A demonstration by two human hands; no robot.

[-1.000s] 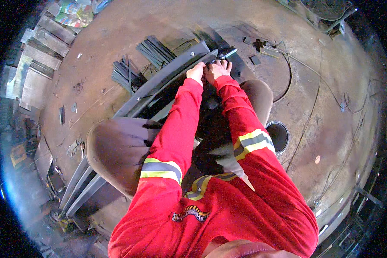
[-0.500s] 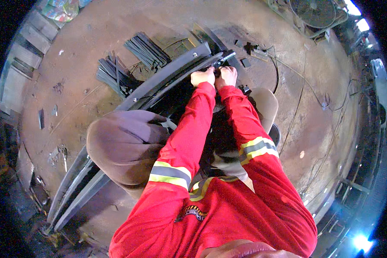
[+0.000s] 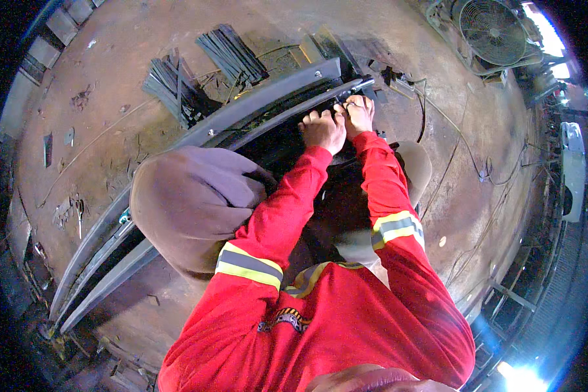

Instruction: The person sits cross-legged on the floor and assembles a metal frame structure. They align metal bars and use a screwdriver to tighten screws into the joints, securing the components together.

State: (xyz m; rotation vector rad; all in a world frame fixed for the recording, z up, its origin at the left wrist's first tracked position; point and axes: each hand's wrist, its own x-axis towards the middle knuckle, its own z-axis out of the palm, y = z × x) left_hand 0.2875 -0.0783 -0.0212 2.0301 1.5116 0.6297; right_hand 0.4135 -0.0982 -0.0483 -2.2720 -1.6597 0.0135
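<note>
A long, curved dark metal beam (image 3: 261, 103) runs from the lower left past my knee to the upper middle. Along its inner side lies a thinner bar (image 3: 294, 115) with a shiny end near my fingers. My left hand (image 3: 324, 132) is closed, knuckles up, at the dark gap beside this bar. Just right of it and a little farther out, my right hand (image 3: 358, 117) has its fingers bent round something small and dark by the bar's end. What either hand grips is hidden under the fingers and in shadow.
Two bundles of dark metal strips, one nearer (image 3: 176, 91) and one farther (image 3: 232, 52), lie beyond the beam. Dark flat pieces (image 3: 336, 49) sit at its far end. A cable (image 3: 464, 137) trails across the brown floor at right. A round fan (image 3: 490, 32) stands at the upper right.
My hands have shifted slightly apart; the left is drawn back toward me and the right has moved a little to the right. The view has shifted slightly too.
</note>
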